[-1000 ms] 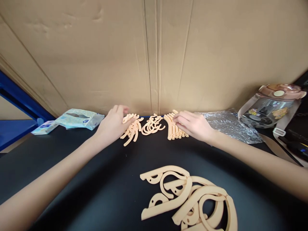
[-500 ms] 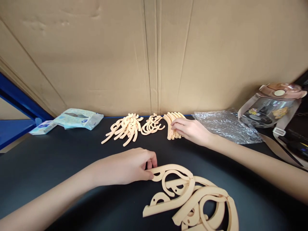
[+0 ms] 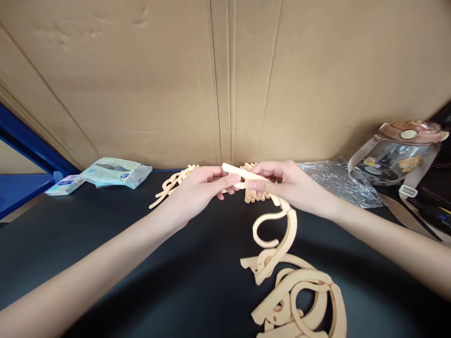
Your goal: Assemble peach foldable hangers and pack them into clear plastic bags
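Note:
A beige folding hanger (image 3: pixel 291 230) is raised off the table in both hands, its hook and one arm hanging down toward me. My left hand (image 3: pixel 204 190) pinches the end of its upper arm between thumb and fingers. Closed on the same arm, farther right, is my right hand (image 3: pixel 291 185). Whether a separate small piece is also between the right fingers cannot be seen. Below lie more folded beige hangers (image 3: pixel 306 277), overlapping in a heap. Behind the hands, partly covered, is a row of curved beige strips (image 3: pixel 252 196).
A pile of loose beige curved pieces (image 3: pixel 169 183) lies at the back left, partly behind my left hand. Tissue packs (image 3: pixel 116 171) sit farther left. Crinkled clear plastic (image 3: pixel 338 183) and a strapped bottle (image 3: pixel 398 157) are at right. A cardboard wall (image 3: pixel 141 94) stands behind.
My left hand has lifted the top hanger from the heap, up and away from me. My right hand has come off the row of strips and now grips that hanger too.

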The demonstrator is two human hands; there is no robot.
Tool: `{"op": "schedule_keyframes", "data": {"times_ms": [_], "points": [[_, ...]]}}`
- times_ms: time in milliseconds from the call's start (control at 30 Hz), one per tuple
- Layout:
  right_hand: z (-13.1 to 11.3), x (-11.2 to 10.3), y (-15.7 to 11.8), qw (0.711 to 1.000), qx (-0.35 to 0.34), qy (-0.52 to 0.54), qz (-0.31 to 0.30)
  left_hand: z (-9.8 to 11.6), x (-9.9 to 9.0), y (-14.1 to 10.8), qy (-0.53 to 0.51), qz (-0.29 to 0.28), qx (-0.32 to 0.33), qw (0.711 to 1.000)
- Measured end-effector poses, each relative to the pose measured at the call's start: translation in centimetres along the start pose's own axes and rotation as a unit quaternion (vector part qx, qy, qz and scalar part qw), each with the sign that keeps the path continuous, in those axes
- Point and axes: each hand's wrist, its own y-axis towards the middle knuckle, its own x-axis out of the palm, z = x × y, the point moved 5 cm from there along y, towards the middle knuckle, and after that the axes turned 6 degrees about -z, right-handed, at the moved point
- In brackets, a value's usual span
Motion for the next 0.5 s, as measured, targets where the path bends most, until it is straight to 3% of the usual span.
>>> {"op": "schedule_keyframes", "data": {"times_ms": [100, 167, 267, 333, 400, 467, 500], "points": [[0.2, -1.7, -0.1, 0.997, 0.013, -0.061, 0.051, 0.3, -0.4, 0.1, 0.022, 0.058, 0.027, 0.998], [-0.2, -2.6, -0.1, 0.977, -0.015, -0.191, 0.093, 0.4, -0.1, 0.3, 0.018, 0.061, 0.044, 0.997], [-1.5, -2.4, -0.1, 0.882, -0.063, -0.444, 0.146, 0.6, 0.5, 0.9, -0.01, 0.038, 0.05, 0.998], [-2.0, -1.6, 0.1, 0.815, -0.077, -0.559, 0.129, 0.7, 0.8, 1.3, -0.019, 0.028, 0.042, 0.999], [-2.0, -0.7, 0.3, 0.778, -0.087, -0.616, 0.091, 0.9, 1.2, 1.5, -0.016, 0.011, 0.032, 0.999], [-1.7, -0.2, 0.4, 0.774, -0.089, -0.623, 0.068, 0.9, 1.9, 1.3, -0.001, 0.003, 0.03, 1.0], [-1.4, -0.3, 0.5, 0.793, -0.078, -0.601, 0.067, 0.9, 2.3, 1.1, 0.018, 0.014, 0.037, 0.999]]}}
